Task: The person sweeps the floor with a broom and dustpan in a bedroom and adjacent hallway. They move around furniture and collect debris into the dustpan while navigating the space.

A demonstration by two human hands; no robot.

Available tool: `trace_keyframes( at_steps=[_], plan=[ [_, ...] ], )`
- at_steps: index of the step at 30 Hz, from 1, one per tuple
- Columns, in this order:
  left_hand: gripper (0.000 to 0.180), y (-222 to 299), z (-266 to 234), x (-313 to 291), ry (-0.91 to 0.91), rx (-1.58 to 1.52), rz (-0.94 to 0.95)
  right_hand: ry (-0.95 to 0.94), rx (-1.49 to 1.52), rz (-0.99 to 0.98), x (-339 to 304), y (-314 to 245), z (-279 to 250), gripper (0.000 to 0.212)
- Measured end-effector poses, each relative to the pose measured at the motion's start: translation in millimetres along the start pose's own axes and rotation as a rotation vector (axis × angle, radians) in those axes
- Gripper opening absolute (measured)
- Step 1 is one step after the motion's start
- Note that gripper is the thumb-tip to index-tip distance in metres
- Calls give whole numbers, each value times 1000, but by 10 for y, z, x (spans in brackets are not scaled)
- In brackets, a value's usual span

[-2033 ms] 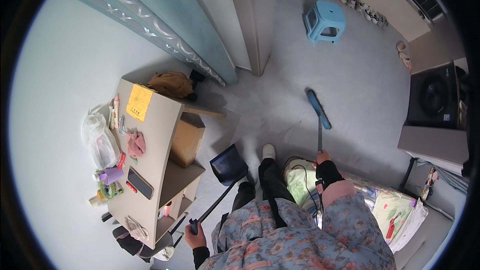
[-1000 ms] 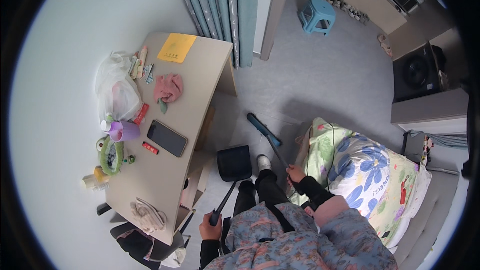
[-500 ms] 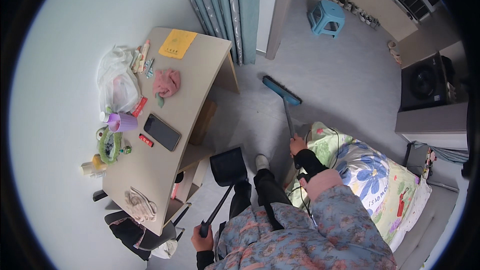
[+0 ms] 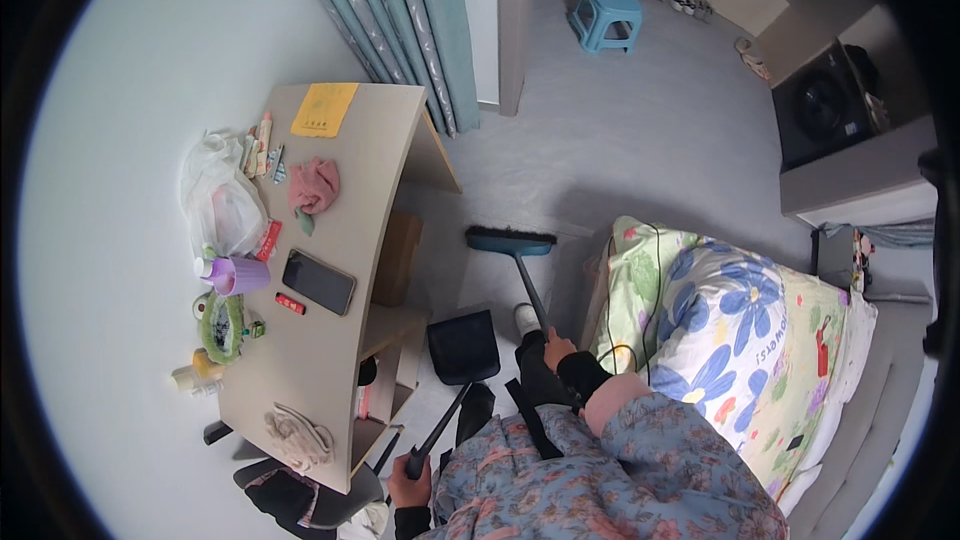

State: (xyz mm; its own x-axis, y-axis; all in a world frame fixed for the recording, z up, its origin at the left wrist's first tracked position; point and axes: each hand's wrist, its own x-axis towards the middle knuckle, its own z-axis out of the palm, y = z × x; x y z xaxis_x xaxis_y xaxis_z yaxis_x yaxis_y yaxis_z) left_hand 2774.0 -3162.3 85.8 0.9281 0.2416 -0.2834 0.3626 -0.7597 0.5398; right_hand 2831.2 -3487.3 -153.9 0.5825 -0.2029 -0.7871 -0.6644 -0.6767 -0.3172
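My right hand is closed round the handle of a broom, in front of my body. The broom has a wide blue-grey head with dark bristles, lying on the floor ahead of me between the desk and the bed. In my left hand, low at the left, is the black handle of a dustpan. Its black pan rests on the floor next to the desk, near my white shoe. A short stretch of floor separates the broom head from the pan.
Along the left stands a desk with a phone, a pink cloth and a plastic bag. A chair is beside it. The bed with flowered bedding fills the right. Farther off are a blue stool and a washing machine.
My right hand has drawn the broom head nearer and to the left, toward the dustpan. The whole view has shifted slightly; the dustpan stays in my left hand.
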Motion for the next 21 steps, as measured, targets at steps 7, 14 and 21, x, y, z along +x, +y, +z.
trace_keyframes(
  at_steps=[7, 14, 21],
  plan=[
    [29, -563, -328, 39, -185, 23, 140, 116, -50, -51, -683, -15, 1038, 47],
    [29, -865, -501, 8, -274, -2, 328, 109, -20, -61, -1375, 5, 1611, 44],
    [29, -980, -475, -10, -350, 83, 450, 46, -7, -77, -1881, 228, 1541, 38]
  ],
)
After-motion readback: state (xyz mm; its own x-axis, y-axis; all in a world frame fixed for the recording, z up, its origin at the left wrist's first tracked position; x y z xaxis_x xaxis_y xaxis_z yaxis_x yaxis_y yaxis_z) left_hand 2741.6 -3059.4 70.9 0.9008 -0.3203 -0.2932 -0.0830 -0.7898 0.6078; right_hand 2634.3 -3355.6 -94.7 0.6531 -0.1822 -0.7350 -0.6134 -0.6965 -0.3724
